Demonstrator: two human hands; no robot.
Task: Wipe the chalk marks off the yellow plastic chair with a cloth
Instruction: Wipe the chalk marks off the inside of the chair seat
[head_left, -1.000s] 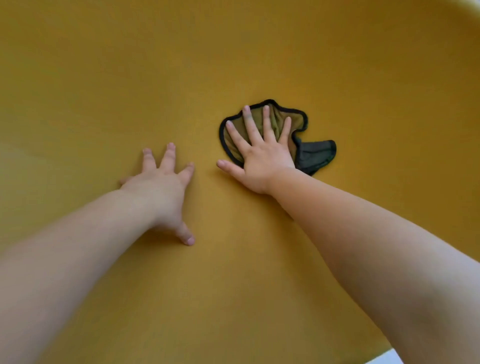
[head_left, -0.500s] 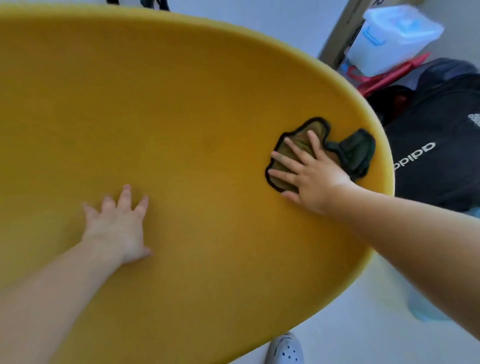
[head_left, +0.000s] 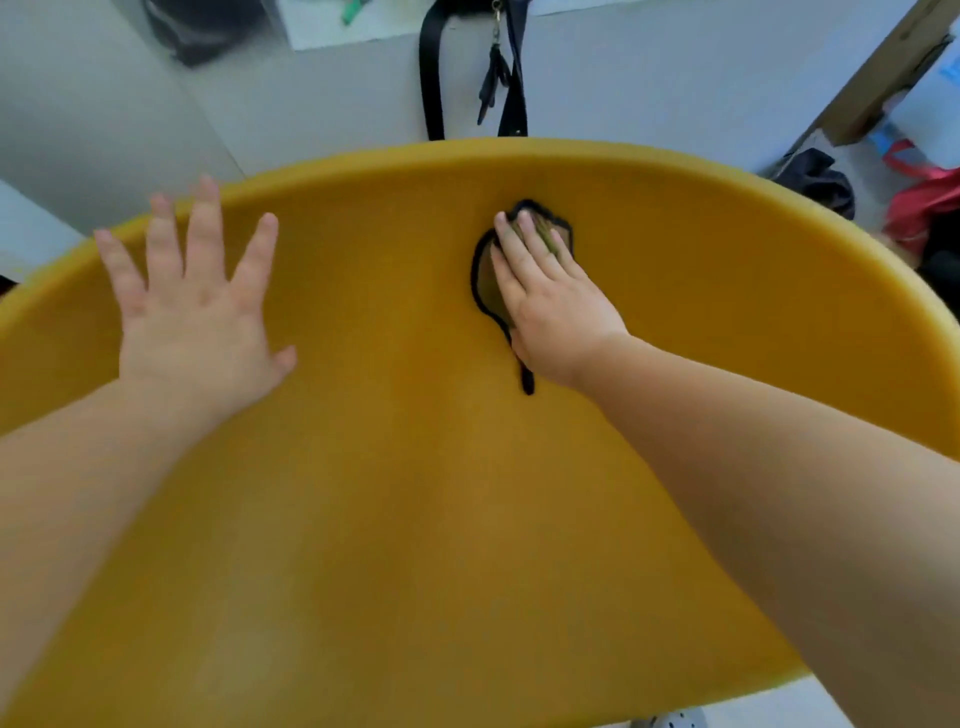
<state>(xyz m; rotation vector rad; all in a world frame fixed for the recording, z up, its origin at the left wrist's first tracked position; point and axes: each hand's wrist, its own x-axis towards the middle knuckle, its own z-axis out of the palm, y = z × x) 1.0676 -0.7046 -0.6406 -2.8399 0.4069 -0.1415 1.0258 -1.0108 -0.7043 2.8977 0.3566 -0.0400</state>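
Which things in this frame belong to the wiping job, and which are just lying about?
Job:
chair
cloth
right hand, pressing flat on the cloth
left hand, spread at the chair's rim

Lying about:
black straps
red bag
dark bag
shoe
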